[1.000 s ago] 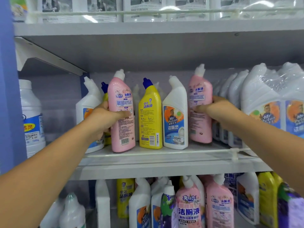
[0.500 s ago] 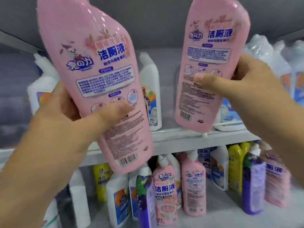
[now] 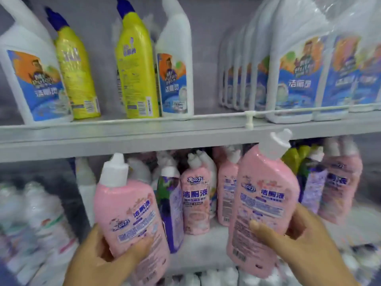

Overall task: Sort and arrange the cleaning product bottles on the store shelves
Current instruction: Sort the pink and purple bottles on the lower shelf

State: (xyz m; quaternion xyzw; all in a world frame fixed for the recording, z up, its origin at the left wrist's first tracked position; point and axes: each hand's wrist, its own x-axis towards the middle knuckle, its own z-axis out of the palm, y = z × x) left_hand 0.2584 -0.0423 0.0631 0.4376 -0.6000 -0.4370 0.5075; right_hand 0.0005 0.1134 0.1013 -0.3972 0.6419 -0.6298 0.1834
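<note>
My left hand [image 3: 97, 259] grips a pink bottle with a white cap [image 3: 127, 207], held upright in front of the lower shelf. My right hand [image 3: 299, 240] grips a second pink bottle [image 3: 261, 203], tilted slightly right, its cap just below the shelf edge [image 3: 144, 139]. On the lower shelf behind them stand more pink bottles [image 3: 195, 199], a purple bottle [image 3: 171, 207] and a lilac one [image 3: 313, 186]. On the upper shelf stand yellow bottles with blue caps [image 3: 136, 65] and white bottles with blue labels [image 3: 175, 65].
A shrink-wrapped pack of white bottles [image 3: 299, 65] fills the upper shelf's right side behind a thin rail with a clip [image 3: 249, 119]. Blurred white bottles [image 3: 41, 219] crowd the lower left. A gap lies between the white bottle and the pack on the upper shelf.
Both pink bottles have come down from the upper shelf level to in front of the lower shelf. The view has dropped with them.
</note>
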